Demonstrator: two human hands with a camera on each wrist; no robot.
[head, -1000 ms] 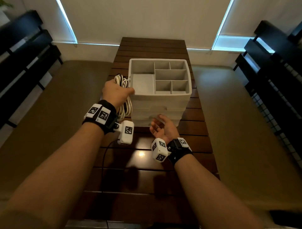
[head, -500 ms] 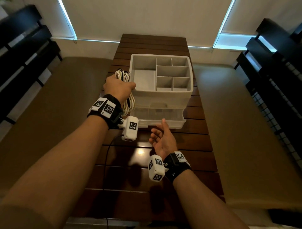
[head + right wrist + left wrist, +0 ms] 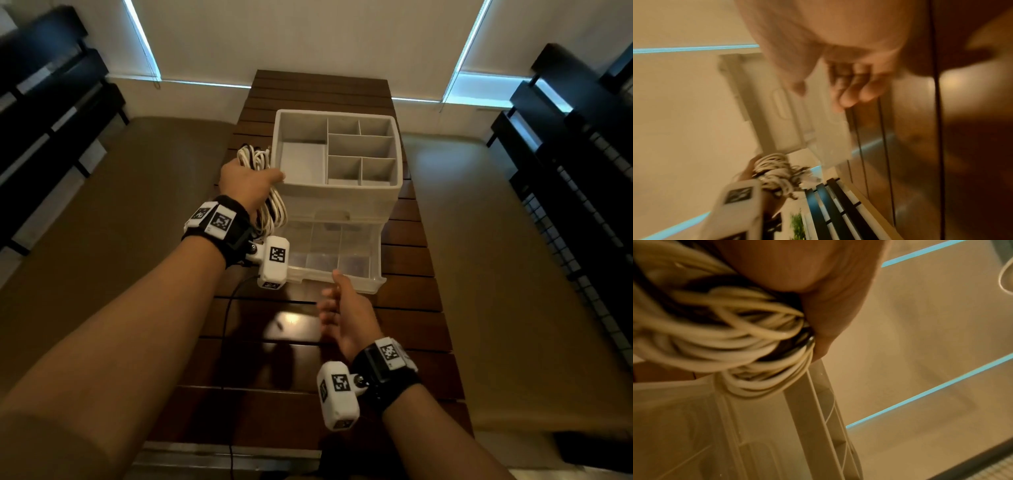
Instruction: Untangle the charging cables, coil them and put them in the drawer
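A bundle of coiled white and dark charging cables (image 3: 272, 214) hangs in my left hand (image 3: 246, 185), which grips it beside the left wall of the white drawer organizer (image 3: 339, 193); the thumb lies on the organizer's rim. The left wrist view shows the cables (image 3: 735, 340) wrapped under the left hand (image 3: 818, 288). The clear bottom drawer (image 3: 375, 286) stands pulled out toward me, with dividers inside. My right hand (image 3: 346, 311) hovers just before the drawer's front, fingers loosely curled and holding nothing. The right wrist view of the right hand (image 3: 849, 81) is blurred.
The organizer's top tray (image 3: 301, 164) has several compartments with nothing in them. It stands on a dark slatted wooden table (image 3: 291, 377). A thin black wire (image 3: 227, 325) runs from the left wrist camera over the table's near edge. Dark benches (image 3: 582, 171) flank both sides.
The bottom drawer has slid out toward me as my right hand drew back from the organizer's front. My left hand kept the cable bundle against the organizer's left side.
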